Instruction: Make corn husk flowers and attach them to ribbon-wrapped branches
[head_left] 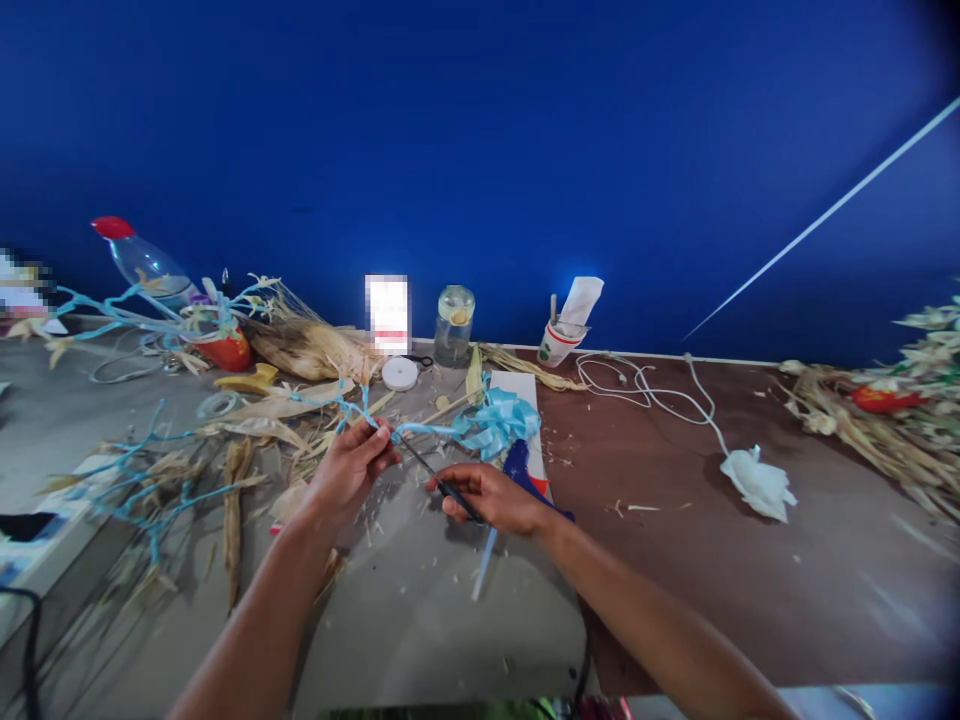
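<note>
My left hand [360, 462] is closed in a pinch on a stem wrapped in light blue ribbon [365, 405], whose thin branches fork up and to the left. My right hand [480, 497] is closed around a slim dark pointed tool [420, 458], perhaps tweezers or scissors. Its tip reaches the stem beside my left fingertips. A loose pile of light blue ribbon [499, 420] lies just beyond my right hand, with a strand running to the stem. Partly hidden behind that hand is a dark blue glue gun [517, 463]; a translucent stick [486, 565] shows below the hand.
Dried husks [315, 345] and blue-wrapped branches [150, 490] spread over the left side. Along the wall stand a glass jar [454, 330], a paper cup [559, 343] and a tilted plastic bottle [150, 265]. A white cable [675, 392] and crumpled tissue [757, 483] lie right.
</note>
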